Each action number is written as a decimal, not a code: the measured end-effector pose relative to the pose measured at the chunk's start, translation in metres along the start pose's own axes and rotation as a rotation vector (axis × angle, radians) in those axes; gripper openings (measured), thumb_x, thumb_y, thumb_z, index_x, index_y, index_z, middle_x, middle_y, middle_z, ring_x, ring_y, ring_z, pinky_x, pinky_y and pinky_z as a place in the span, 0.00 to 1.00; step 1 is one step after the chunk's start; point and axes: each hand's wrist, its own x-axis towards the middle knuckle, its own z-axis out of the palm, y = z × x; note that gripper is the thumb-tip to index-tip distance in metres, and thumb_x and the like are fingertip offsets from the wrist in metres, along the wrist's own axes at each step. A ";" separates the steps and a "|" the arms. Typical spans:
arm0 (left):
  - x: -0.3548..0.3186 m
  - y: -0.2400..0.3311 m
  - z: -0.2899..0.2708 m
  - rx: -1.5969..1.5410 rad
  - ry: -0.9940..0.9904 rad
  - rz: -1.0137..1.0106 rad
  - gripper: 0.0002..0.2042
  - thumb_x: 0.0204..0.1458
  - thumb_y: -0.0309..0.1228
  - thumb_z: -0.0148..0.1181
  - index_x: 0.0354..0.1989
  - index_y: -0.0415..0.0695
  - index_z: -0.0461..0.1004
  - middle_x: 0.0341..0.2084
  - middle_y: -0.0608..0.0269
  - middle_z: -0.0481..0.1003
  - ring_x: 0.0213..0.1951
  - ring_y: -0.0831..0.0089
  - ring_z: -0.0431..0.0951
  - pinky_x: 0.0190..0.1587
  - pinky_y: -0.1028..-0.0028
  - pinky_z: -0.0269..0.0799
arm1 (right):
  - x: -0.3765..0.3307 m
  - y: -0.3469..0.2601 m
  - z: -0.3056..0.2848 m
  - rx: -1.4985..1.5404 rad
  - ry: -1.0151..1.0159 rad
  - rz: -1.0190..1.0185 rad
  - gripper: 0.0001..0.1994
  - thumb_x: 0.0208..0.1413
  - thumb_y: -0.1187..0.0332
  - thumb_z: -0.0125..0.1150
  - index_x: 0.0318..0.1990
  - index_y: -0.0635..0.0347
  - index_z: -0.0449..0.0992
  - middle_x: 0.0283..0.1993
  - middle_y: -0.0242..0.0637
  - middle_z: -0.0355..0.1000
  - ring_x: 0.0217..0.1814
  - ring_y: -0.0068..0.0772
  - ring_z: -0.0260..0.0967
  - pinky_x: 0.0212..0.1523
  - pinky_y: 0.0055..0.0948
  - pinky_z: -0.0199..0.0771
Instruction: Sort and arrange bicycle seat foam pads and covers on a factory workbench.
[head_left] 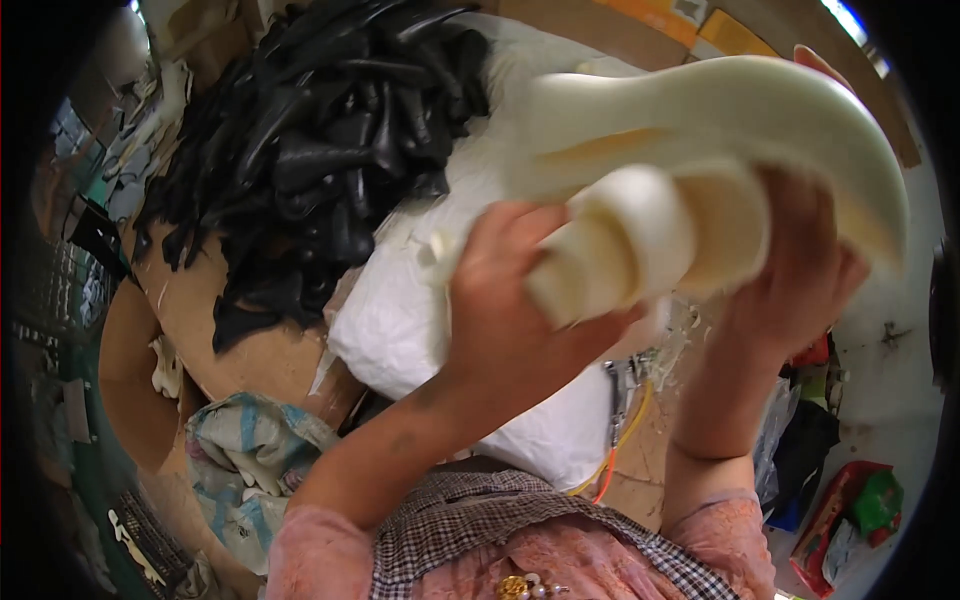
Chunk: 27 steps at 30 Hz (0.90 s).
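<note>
I hold up a large cream moulded piece (740,105) with a smooth curved body and a stubby, ringed round part (640,225); its exact kind I cannot tell. My left hand (520,290) is wrapped round the near end of the ringed part. Around the piece's right side, below the curved edge, closes my right hand (800,260), its fingers partly blurred and in shadow. Beneath both hands lies a stuffed white sack (400,320). A heap of glossy black moulded pieces (330,150) spreads to the upper left, apart from my hands.
Brown cardboard (190,310) lies under the black heap. A crumpled white and blue woven sack (250,450) sits lower left. A yellow hose (630,435) runs near my lap. On the right are a red tray (830,520) and a green bag (880,503).
</note>
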 end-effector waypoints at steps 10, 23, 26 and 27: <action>0.059 -0.160 0.294 0.151 -0.117 -0.653 0.25 0.32 0.39 0.71 0.40 0.41 0.73 0.39 0.54 0.71 0.44 0.59 0.71 0.49 0.63 0.67 | 0.113 0.315 -0.174 -0.155 0.021 0.003 0.19 0.49 0.70 0.65 0.49 0.64 0.72 0.43 0.32 0.70 0.41 0.20 0.67 0.43 0.20 0.70; -0.002 -0.264 0.126 0.888 -0.460 -0.427 0.25 0.40 0.37 0.67 0.48 0.42 0.69 0.42 0.57 0.70 0.44 0.59 0.70 0.49 0.65 0.64 | 0.014 0.450 -0.200 -0.584 0.284 0.223 0.26 0.56 0.60 0.57 0.58 0.65 0.62 0.58 0.51 0.62 0.62 0.44 0.58 0.62 0.37 0.54; 0.036 -0.242 0.121 0.530 -0.358 -0.630 0.20 0.43 0.37 0.64 0.44 0.40 0.73 0.32 0.58 0.73 0.36 0.60 0.74 0.41 0.66 0.69 | -0.040 0.396 -0.186 -0.448 0.300 0.354 0.20 0.57 0.64 0.56 0.55 0.64 0.66 0.56 0.46 0.65 0.58 0.39 0.61 0.58 0.34 0.59; 0.056 -0.235 0.121 0.293 -0.301 -0.746 0.20 0.44 0.38 0.63 0.44 0.39 0.74 0.28 0.57 0.74 0.32 0.59 0.75 0.38 0.65 0.71 | -0.058 0.382 -0.175 -0.342 0.243 0.369 0.20 0.56 0.65 0.57 0.54 0.63 0.67 0.55 0.44 0.65 0.56 0.37 0.62 0.57 0.33 0.61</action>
